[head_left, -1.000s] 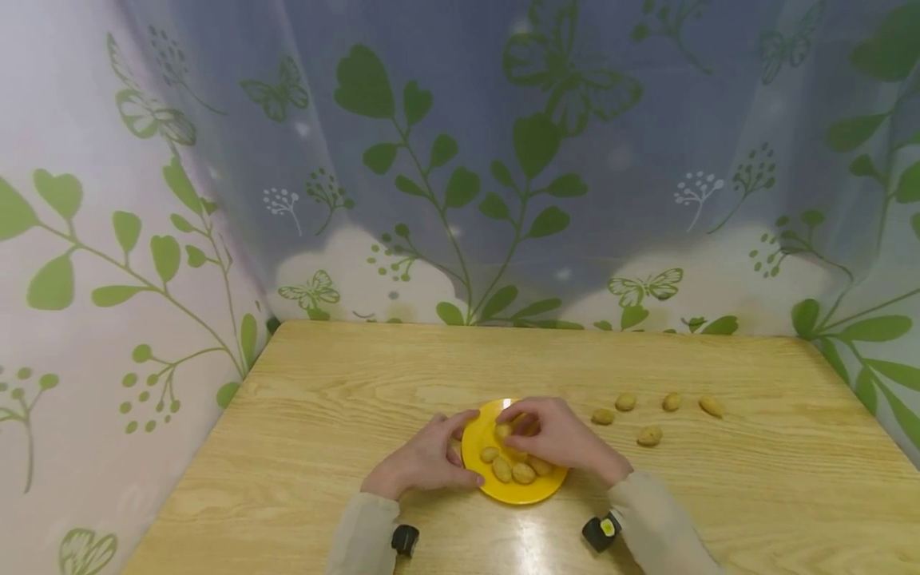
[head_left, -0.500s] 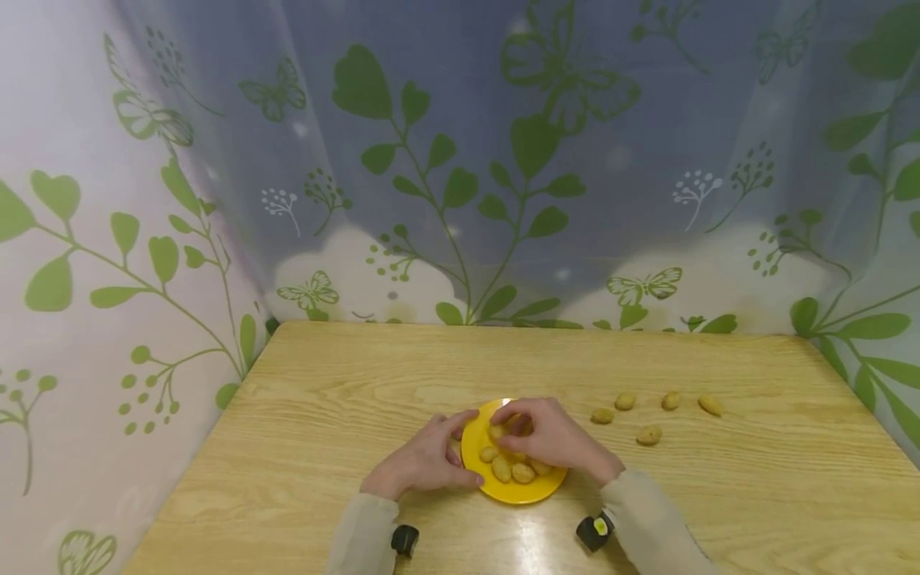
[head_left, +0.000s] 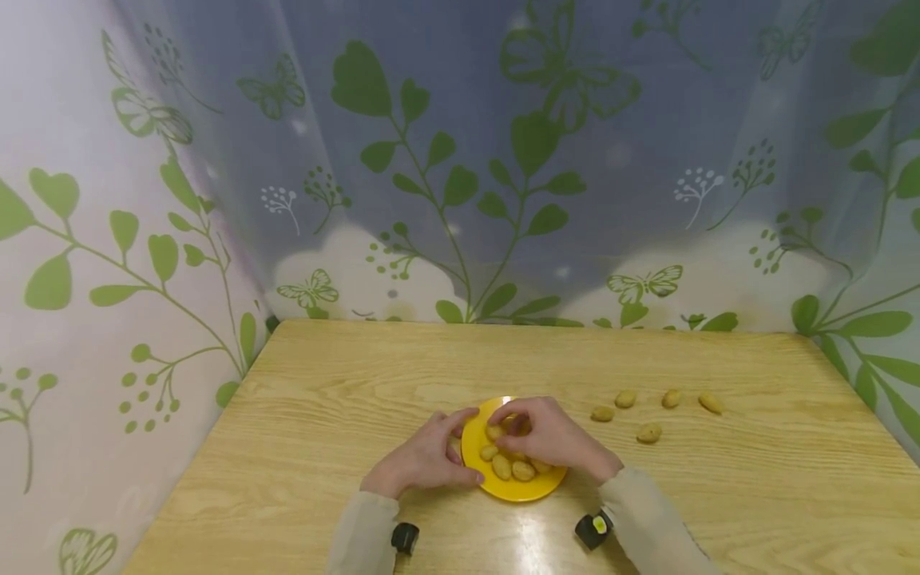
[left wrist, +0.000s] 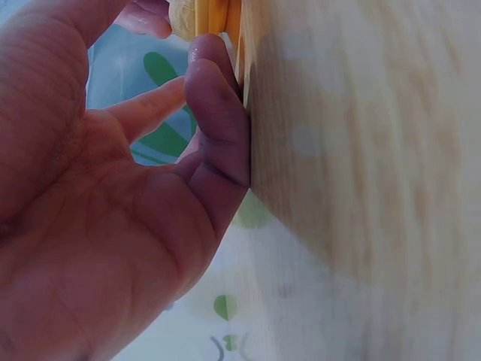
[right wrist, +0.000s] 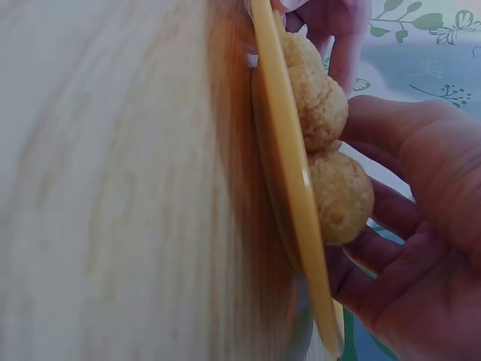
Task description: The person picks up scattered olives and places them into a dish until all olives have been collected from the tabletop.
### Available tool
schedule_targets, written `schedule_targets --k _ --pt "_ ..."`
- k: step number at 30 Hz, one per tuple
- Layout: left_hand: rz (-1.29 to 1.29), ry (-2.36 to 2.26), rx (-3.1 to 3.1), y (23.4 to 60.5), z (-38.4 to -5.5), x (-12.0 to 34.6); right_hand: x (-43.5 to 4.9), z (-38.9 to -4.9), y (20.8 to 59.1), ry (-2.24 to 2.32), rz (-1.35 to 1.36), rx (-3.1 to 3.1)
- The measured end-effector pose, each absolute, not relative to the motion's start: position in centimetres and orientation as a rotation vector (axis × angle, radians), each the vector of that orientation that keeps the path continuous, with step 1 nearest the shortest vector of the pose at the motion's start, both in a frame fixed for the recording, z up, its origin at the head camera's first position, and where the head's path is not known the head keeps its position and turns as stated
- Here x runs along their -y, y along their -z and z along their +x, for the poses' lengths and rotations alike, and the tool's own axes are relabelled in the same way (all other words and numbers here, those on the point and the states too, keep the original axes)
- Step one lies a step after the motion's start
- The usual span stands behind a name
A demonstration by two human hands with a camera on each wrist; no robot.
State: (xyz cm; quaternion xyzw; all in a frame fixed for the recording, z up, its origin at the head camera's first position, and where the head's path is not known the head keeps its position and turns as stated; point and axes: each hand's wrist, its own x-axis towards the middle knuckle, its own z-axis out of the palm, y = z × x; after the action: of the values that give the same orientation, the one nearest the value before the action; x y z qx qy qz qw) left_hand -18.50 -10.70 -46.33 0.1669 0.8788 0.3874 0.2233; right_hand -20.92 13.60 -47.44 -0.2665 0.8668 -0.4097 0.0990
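Note:
A yellow plate (head_left: 513, 492) lies on the table with several small tan potatoes (head_left: 501, 467) on its near half. My left hand (head_left: 422, 455) holds the plate's left edge, thumb at the near rim and fingers at the far left. Over the plate's far right side, my right hand (head_left: 555, 435) pinches a small potato (head_left: 494, 431) between thumb and fingers. Rough-skinned potatoes (right wrist: 342, 197) show above the tilted-looking plate edge (right wrist: 301, 177) in the right wrist view. In the left wrist view, curled fingers reach the plate's edge (left wrist: 218, 15). My right hand hides part of the plate.
Several more potatoes, including one potato (head_left: 649, 433) nearest me, lie loose on the wooden table (head_left: 345, 375) right of the plate. A patterned curtain (head_left: 460, 160) hangs behind the table and along its sides.
My right hand has shifted slightly left over the plate with the pinched potato. My left hand and the loose potatoes have stayed in place.

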Motion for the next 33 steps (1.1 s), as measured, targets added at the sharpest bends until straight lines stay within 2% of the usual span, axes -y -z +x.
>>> schedule_targets --k 33 --pt "0.459 -1.098 -2.421 46.3 -18.3 10.7 -16.9 -19.6 46.7 1.357 -0.783 -2.623"
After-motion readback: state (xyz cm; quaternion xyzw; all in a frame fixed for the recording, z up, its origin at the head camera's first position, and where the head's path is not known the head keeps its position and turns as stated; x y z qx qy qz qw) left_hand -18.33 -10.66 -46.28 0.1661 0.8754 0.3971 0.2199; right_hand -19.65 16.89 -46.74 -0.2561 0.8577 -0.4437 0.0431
